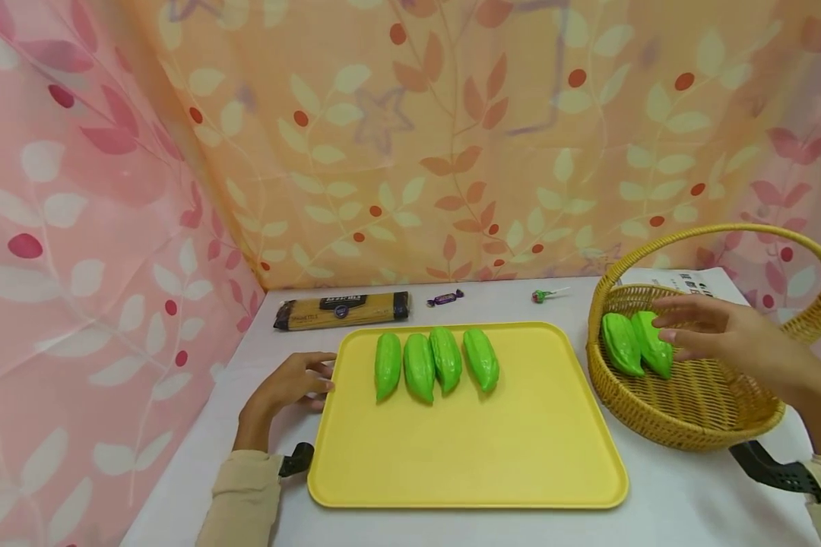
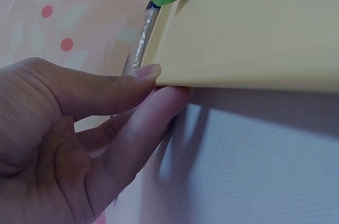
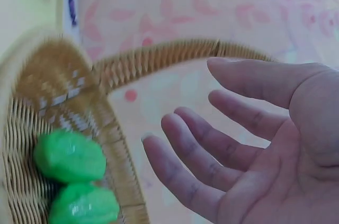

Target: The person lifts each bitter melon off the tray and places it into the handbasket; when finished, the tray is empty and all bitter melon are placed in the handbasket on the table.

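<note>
My left hand (image 1: 291,385) is at the left edge of a yellow tray (image 1: 479,456). In the left wrist view the thumb and fingers pinch the tray's rim. Several glossy green, long pointed fruits (image 1: 419,368) lie side by side near the tray's far edge. To the right stands a wicker basket (image 1: 687,433) with a tall handle. Two more green fruits (image 1: 621,343) lie inside it, against its left side. Over the basket is my right hand (image 1: 739,334), fingers spread and loosely bent. The right wrist view shows nothing in that hand (image 3: 254,155).
Behind the tray lie a spaghetti packet (image 1: 342,310), a purple-wrapped candy (image 1: 445,298) and a lollipop (image 1: 547,295). A printed white sheet (image 1: 705,282) sits partly behind the basket. Floral cloth (image 1: 417,152) hangs along the back and sides of the white table (image 1: 226,425).
</note>
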The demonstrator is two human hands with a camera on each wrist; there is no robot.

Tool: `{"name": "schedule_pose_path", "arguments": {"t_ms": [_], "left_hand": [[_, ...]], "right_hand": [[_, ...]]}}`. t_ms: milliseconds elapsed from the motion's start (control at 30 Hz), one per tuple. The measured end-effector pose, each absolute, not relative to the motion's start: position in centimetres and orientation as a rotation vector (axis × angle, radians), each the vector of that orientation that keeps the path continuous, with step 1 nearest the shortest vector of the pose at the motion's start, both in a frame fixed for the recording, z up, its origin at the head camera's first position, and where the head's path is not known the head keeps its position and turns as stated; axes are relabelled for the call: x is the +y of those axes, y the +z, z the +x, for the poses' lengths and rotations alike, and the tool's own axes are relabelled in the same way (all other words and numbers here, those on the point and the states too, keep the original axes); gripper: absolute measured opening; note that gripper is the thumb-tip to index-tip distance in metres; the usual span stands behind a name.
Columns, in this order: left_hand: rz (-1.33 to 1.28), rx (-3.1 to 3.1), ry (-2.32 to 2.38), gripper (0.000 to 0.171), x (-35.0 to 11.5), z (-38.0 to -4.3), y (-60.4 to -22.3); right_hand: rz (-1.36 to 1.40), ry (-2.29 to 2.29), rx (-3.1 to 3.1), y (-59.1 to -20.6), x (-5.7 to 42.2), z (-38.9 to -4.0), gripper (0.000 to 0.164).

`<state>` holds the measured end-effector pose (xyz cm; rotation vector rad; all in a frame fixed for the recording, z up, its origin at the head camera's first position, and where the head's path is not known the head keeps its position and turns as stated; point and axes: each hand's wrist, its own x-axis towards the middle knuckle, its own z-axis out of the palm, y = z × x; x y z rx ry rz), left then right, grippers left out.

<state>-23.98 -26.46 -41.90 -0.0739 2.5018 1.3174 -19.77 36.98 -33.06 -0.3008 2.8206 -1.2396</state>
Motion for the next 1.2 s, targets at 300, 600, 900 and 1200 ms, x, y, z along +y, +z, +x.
{"name": "schedule_pose_path", "arguments": {"t_ms": [300, 600, 900, 1200], "left_hand": [[-0.076, 2.491, 1.325, 0.063, -26.4, -23.9, -41.9], [-0.075, 2.483, 1.335, 0.064, -26.7, -24.1, -41.7], [0.008, 2.508, 1.337, 0.064, -26.7, -24.1, -41.8], [-0.029, 2.501, 1.330, 0.064, -26.4, -24.1, -41.8]], "right_hand": [[-0.526, -1.369, 2.742, -33.1, 33.7, -18.3, 0.045], [-0.595, -1.498, 2.521, -33.4, 28.3, -19.0, 0.047], [-0.661, -1.586, 2.349, -35.5, 24.7, -21.5, 0.052], [-0.594, -1.573, 2.300, -38.0, 22.4, -23.7, 0.057]]}}
